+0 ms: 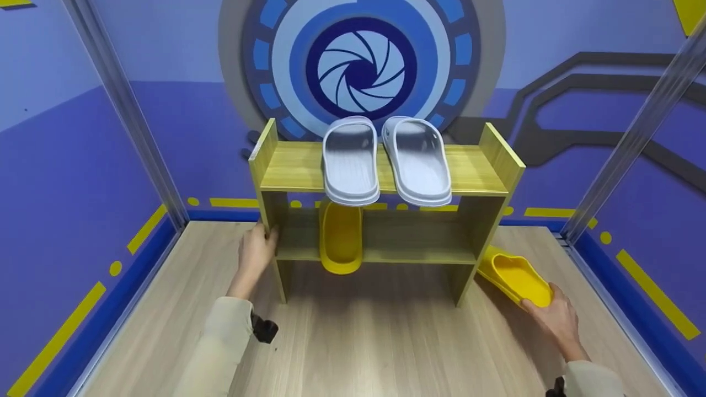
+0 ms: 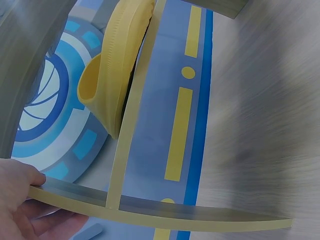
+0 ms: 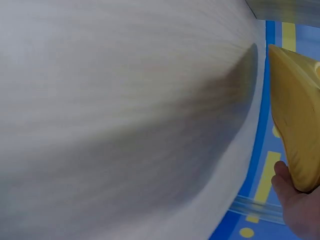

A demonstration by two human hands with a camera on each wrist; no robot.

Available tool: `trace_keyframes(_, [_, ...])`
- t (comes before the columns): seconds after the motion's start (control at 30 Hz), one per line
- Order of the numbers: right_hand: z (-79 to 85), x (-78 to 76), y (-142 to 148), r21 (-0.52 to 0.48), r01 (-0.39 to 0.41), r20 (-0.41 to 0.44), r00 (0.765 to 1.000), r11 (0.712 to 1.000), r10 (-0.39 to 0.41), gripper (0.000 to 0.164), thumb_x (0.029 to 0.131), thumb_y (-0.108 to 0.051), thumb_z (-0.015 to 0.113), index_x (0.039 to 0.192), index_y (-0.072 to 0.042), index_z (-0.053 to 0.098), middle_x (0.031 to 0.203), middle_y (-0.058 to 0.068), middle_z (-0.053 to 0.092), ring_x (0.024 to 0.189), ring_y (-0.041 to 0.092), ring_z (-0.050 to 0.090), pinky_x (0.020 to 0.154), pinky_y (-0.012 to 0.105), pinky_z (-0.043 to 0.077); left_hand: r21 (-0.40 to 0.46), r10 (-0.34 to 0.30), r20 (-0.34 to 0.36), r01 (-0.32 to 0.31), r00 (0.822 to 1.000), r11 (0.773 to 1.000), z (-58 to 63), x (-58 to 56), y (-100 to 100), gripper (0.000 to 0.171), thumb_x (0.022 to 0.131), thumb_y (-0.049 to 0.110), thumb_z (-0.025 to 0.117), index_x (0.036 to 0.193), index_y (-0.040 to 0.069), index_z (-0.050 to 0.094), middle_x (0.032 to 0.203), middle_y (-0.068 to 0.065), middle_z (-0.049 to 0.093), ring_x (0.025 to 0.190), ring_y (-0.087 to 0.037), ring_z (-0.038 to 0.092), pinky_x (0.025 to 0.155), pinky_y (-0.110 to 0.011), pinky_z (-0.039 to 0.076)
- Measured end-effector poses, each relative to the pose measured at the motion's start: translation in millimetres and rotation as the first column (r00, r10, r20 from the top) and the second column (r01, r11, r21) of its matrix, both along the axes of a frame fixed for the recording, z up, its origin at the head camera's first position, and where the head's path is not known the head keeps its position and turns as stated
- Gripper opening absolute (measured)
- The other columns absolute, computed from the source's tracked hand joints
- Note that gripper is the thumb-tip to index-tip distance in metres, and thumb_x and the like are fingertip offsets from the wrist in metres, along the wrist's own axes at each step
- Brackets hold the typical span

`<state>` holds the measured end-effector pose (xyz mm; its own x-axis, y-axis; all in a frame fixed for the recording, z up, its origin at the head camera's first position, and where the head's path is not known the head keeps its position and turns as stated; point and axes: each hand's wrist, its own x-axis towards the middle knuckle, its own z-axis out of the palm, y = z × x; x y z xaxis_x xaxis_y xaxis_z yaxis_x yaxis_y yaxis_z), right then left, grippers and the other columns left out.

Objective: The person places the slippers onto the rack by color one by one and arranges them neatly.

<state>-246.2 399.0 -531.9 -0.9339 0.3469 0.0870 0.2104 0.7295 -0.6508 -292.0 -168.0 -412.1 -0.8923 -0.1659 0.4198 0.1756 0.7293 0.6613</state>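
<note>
A yellow-wood shoe rack (image 1: pixel 485 182) with two shelves stands on the floor against the back wall. Two white slippers (image 1: pixel 351 160) (image 1: pixel 417 160) lie side by side on its top shelf. One yellow slipper (image 1: pixel 341 237) (image 2: pixel 115 65) sits on the lower shelf, heel sticking out. A second yellow slipper (image 1: pixel 515 278) (image 3: pixel 295 125) lies on the floor beside the rack's right leg. My right hand (image 1: pixel 554 317) (image 3: pixel 297 210) grips its near end. My left hand (image 1: pixel 258 248) (image 2: pixel 20 205) holds the rack's left side panel (image 2: pixel 150 207), thumb on one face and fingers on the other.
Pale wood flooring (image 1: pixel 375 342) stretches in front of the rack. Blue walls with yellow stripes close in the left, right and back. Metal posts (image 1: pixel 129 110) (image 1: pixel 634 138) stand at the two back corners.
</note>
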Motion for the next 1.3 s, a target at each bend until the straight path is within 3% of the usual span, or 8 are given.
trace_keyframes(0.13, [16.4, 2.8, 11.7, 0.086, -0.097, 0.04, 0.995, 0.992, 0.094, 0.084, 0.083, -0.038, 0.058, 0.135, 0.015, 0.019, 0.123, 0.037, 0.032, 0.1, 0.045, 0.037, 0.086, 0.058, 0.032, -0.008, 0.015, -0.006, -0.015, 1.0, 1.0, 0.7, 0.1, 0.5, 0.023, 0.091, 0.015, 0.053, 0.076, -0.002, 0.051, 0.061, -0.012, 0.051, 0.055, -0.026, 0.048, 0.05, -0.041, 0.038])
trace_keyframes(0.3, [41.7, 7.5, 25.6, 0.207, -0.217, 0.027, 0.976, 0.954, 0.216, 0.081, 0.08, -0.035, 0.062, 0.129, 0.019, 0.028, 0.112, 0.038, 0.041, 0.087, 0.042, 0.044, 0.072, 0.054, 0.038, -0.027, 0.037, -0.033, -0.038, 0.999, 0.999, 0.4, -0.1, 0.6, 0.025, 0.09, 0.015, 0.054, 0.071, 0.0, 0.049, 0.06, -0.013, 0.052, 0.056, -0.029, 0.049, 0.052, -0.046, 0.039])
trace_keyframes(0.43, [59.5, 10.3, 34.5, 0.241, -0.303, 0.046, 0.952, 0.922, 0.301, 0.078, 0.079, -0.036, 0.064, 0.124, 0.02, 0.032, 0.099, 0.033, 0.049, 0.077, 0.036, 0.048, 0.063, 0.045, 0.041, -0.023, 0.036, -0.046, -0.038, 0.998, 0.999, -0.7, -0.4, 0.1, 0.025, 0.09, 0.014, 0.054, 0.069, 0.0, 0.048, 0.058, -0.012, 0.049, 0.054, -0.029, 0.047, 0.051, -0.045, 0.038])
trace_keyframes(0.63, [81.4, 16.3, 39.2, 0.244, -0.422, 0.15, 0.906, 0.873, 0.395, 0.076, 0.08, -0.036, 0.063, 0.121, 0.021, 0.036, 0.091, 0.023, 0.055, 0.07, 0.026, 0.049, 0.058, 0.035, 0.04, -0.023, 0.034, -0.038, -0.035, 0.999, 0.999, -1.3, -1.3, 0.1, 0.026, 0.09, 0.015, 0.054, 0.069, 0.0, 0.048, 0.058, -0.012, 0.049, 0.054, -0.028, 0.047, 0.05, -0.044, 0.037])
trace_keyframes(0.8, [96.5, 20.8, 40.1, 0.177, -0.498, 0.266, 0.854, 0.849, 0.446, 0.072, 0.082, -0.037, 0.058, 0.119, 0.022, 0.038, 0.086, 0.015, 0.055, 0.071, 0.023, 0.048, 0.059, 0.033, 0.04, -0.02, 0.022, -0.02, -0.022, 1.0, 1.0, -1.6, -1.4, 0.4, 0.025, 0.091, 0.014, 0.053, 0.072, -0.001, 0.049, 0.059, -0.012, 0.05, 0.054, -0.027, 0.047, 0.05, -0.043, 0.038])
trace_keyframes(0.97, [105.5, 23.9, 42.0, 0.028, -0.538, 0.366, 0.79, 0.843, 0.492, 0.07, 0.086, -0.038, 0.053, 0.12, 0.022, 0.038, 0.087, 0.01, 0.053, 0.077, 0.022, 0.048, 0.065, 0.034, 0.041, -0.006, 0.007, 0.003, -0.007, 1.0, 1.0, -0.9, 0.4, 0.6, 0.023, 0.092, 0.014, 0.052, 0.076, -0.002, 0.051, 0.06, -0.01, 0.049, 0.054, -0.023, 0.046, 0.048, -0.038, 0.037])
trace_keyframes(1.13, [104.4, 25.4, 44.0, -0.118, -0.551, 0.428, 0.722, 0.826, 0.543, 0.07, 0.088, -0.037, 0.05, 0.122, 0.022, 0.036, 0.09, 0.009, 0.053, 0.082, 0.022, 0.048, 0.071, 0.038, 0.042, -0.01, 0.01, 0.01, -0.01, 1.0, 1.0, -0.2, 0.4, 0.2, 0.022, 0.092, 0.015, 0.052, 0.078, -0.002, 0.052, 0.061, -0.01, 0.05, 0.055, -0.024, 0.047, 0.049, -0.038, 0.038])
trace_keyframes(1.3, [94.7, 25.6, 33.3, -0.193, -0.582, 0.42, 0.679, 0.79, 0.602, 0.064, 0.087, -0.033, 0.051, 0.124, 0.018, 0.038, 0.09, 0.007, 0.054, 0.081, 0.021, 0.048, 0.07, 0.037, 0.04, -0.019, 0.025, 0.0, -0.025, 1.0, 1.0, 0.4, -0.8, 1.3, 0.022, 0.091, 0.014, 0.053, 0.076, -0.002, 0.051, 0.062, -0.013, 0.052, 0.055, -0.028, 0.049, 0.05, -0.042, 0.038])
